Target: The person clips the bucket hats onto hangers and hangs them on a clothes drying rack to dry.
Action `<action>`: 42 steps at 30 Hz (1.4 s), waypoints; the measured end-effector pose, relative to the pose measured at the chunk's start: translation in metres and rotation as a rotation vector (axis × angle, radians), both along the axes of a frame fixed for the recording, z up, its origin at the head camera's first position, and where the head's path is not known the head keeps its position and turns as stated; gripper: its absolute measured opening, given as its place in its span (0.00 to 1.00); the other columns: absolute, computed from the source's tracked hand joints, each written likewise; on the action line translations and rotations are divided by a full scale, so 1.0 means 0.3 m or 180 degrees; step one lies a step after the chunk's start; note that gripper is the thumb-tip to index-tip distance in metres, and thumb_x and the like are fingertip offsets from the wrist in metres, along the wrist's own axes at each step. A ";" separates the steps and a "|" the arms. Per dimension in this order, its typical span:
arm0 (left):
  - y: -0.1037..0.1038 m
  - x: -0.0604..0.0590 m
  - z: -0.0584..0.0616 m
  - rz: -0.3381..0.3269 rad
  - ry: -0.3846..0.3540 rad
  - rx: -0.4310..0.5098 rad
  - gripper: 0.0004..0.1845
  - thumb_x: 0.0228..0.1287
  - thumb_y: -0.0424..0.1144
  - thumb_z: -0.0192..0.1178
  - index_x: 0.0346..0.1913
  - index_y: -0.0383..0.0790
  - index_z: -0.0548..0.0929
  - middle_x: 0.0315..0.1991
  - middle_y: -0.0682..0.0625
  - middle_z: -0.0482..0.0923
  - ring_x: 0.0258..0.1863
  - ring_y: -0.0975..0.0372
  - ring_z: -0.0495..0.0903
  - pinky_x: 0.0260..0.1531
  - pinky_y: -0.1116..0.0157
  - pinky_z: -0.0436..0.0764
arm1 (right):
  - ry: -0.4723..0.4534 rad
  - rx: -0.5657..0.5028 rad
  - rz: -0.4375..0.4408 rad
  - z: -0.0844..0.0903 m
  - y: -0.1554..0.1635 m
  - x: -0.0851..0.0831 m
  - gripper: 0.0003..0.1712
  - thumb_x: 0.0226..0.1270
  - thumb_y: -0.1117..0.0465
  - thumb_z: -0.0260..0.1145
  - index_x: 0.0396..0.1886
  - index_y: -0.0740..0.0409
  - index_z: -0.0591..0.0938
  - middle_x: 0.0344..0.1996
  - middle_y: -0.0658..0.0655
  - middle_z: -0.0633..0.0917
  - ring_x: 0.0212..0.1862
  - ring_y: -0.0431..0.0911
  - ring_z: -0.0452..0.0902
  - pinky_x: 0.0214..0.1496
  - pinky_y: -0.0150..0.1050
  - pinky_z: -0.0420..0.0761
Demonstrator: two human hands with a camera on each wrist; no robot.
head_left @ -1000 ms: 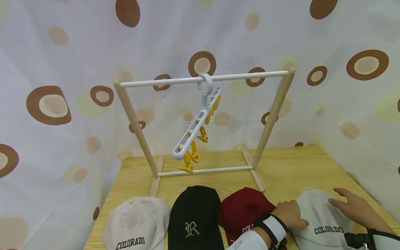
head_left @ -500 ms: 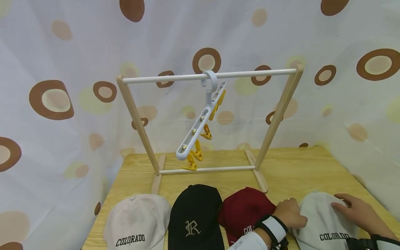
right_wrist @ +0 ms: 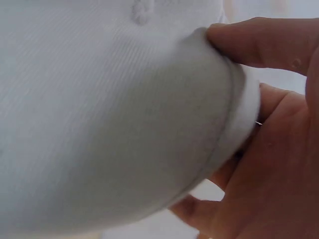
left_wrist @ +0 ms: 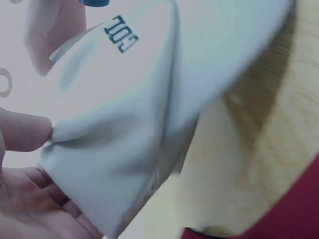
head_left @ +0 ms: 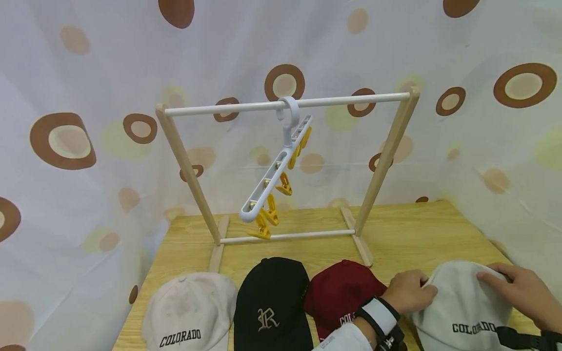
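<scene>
At the front right, both hands hold a white baseball cap (head_left: 458, 297) with dark COLORADO lettering. My left hand (head_left: 408, 292) pinches its left side, the thumb on the outside and the fingers behind; the fabric creases under the thumb in the left wrist view. On the opposite side my right hand (head_left: 522, 295) grips the cap, thumb over the outer face. Its other fingers curl behind the edge (right_wrist: 249, 99) of the fabric in the right wrist view. A maroon cap (head_left: 344, 287) lies just left of my left wrist.
A black cap (head_left: 270, 287) and a pale COLORADO cap (head_left: 189, 307) lie further left on the wooden table (head_left: 421, 229). Behind them stands a rack with a white top bar (head_left: 351, 100). From it hangs a white hanger (head_left: 263, 187) with several yellow clips (head_left: 270, 212).
My right hand has come down onto the cap's right side and grips it. My left hand has closed on the left side, and the cap has risen slightly and shifted right.
</scene>
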State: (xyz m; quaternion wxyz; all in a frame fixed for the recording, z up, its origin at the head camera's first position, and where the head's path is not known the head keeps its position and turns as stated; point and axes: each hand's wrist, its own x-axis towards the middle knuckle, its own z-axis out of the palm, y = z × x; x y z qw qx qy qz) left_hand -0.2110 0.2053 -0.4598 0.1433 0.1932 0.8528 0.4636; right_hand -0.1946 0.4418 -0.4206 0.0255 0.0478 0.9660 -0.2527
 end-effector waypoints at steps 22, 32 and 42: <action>-0.224 0.044 0.371 -0.0193 0.1229 0.0250 0.09 0.71 0.50 0.56 0.45 0.52 0.82 0.31 0.65 0.76 0.26 0.80 0.69 0.25 0.83 0.70 | 0.1845 -0.0417 -0.0061 0.274 -0.249 0.129 0.06 0.70 0.67 0.63 0.36 0.69 0.80 0.27 0.16 0.67 0.26 0.19 0.65 0.20 0.24 0.67; -0.378 0.087 0.477 -0.0319 0.1558 0.0336 0.08 0.70 0.48 0.60 0.46 0.50 0.82 0.33 0.63 0.78 0.27 0.82 0.68 0.28 0.85 0.70 | 0.2247 -0.0563 0.0549 0.339 -0.331 0.153 0.11 0.65 0.74 0.65 0.31 0.53 0.81 0.27 0.23 0.75 0.24 0.24 0.71 0.22 0.24 0.65; -0.489 0.131 0.533 -0.0407 0.1368 0.0852 0.14 0.71 0.44 0.60 0.55 0.46 0.82 0.49 0.55 0.84 0.37 0.80 0.75 0.39 0.82 0.76 | 0.2628 -0.0446 0.1215 0.391 -0.491 0.201 0.16 0.59 0.78 0.67 0.37 0.53 0.82 0.29 0.34 0.76 0.23 0.30 0.64 0.23 0.27 0.60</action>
